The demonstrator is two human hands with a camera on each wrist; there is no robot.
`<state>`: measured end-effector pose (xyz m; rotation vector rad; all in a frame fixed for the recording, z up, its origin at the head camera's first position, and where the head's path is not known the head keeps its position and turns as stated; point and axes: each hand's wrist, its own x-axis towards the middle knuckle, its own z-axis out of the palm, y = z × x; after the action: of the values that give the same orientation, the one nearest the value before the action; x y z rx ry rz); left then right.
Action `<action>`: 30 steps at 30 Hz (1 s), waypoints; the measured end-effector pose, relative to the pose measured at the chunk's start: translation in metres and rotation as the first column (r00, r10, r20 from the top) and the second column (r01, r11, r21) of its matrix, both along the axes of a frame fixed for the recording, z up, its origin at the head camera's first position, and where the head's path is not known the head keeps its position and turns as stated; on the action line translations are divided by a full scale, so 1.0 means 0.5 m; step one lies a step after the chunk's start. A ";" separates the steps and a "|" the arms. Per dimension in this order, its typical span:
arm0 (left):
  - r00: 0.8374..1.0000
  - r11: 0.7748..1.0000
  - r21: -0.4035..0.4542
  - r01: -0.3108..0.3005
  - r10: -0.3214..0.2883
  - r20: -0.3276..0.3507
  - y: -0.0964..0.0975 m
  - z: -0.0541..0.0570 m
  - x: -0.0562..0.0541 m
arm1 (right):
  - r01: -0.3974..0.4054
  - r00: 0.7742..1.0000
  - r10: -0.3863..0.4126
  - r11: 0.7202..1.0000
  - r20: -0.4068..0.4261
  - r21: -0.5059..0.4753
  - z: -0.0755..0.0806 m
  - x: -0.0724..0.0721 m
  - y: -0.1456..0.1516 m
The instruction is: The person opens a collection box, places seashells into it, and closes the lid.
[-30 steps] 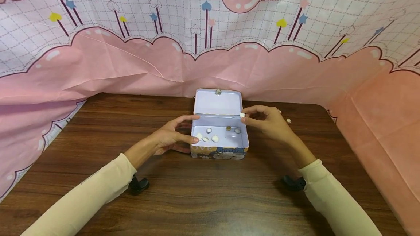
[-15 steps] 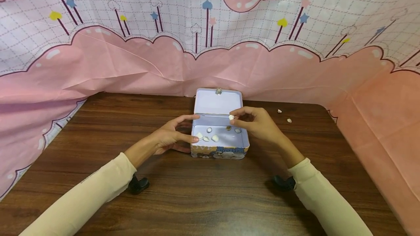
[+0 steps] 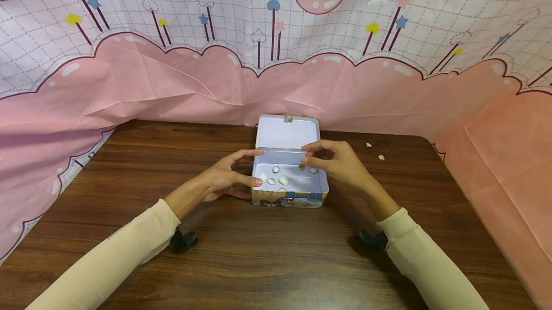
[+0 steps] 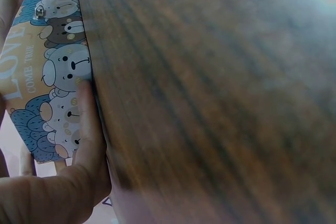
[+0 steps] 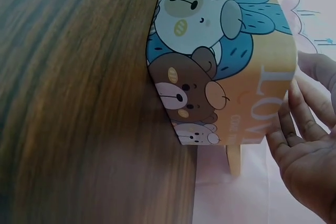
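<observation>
A tin box (image 3: 304,201) with cartoon bears and "LOVE" on its front stands on the table, its lid (image 3: 288,131) swung up at the back. Several small white seashells (image 3: 283,180) and a brownish shell (image 3: 302,167) lie on its floor. My left hand (image 3: 222,176) grips the box's left side, thumb over the rim; its lower fingers show against the box in the left wrist view. Over the box's right side is my right hand (image 3: 340,160), thumb and forefinger apart with nothing visible between them. In the right wrist view that hand (image 5: 310,156) appears beyond the printed wall.
Two loose shells, one shell (image 3: 368,145) and another shell (image 3: 381,157), lie on the wooden table (image 3: 276,262) right of the box. A pink patterned cloth (image 3: 181,89) hangs behind it. A dark strap piece (image 3: 373,240) shows under the right wrist.
My right hand moved left from the box's right edge to over its inside, and its fingers let go of a white shell. One more shell now shows near the front wall. The left hand stays put.
</observation>
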<state>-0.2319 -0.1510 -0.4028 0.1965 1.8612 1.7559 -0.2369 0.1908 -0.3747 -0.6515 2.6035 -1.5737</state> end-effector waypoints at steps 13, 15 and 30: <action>1.000 1.000 -0.006 0.011 -0.011 -0.014 0.001 -0.003 -0.001 | 0.091 0.995 -0.090 0.995 -0.047 0.031 0.017 0.015 0.055; 1.000 1.000 -0.004 0.008 -0.008 -0.012 0.001 -0.002 0.000 | 0.102 0.994 -0.100 0.994 -0.047 0.044 0.017 0.016 0.066; 1.000 1.000 0.003 0.022 -0.022 -0.022 -0.002 0.004 0.006 | 0.183 0.983 -0.179 0.980 -0.051 0.080 0.013 0.023 0.144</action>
<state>-0.2288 -0.1519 -0.4010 0.2378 1.8644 1.7486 -0.2256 0.2629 -0.3682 -0.4595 2.8150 -1.4987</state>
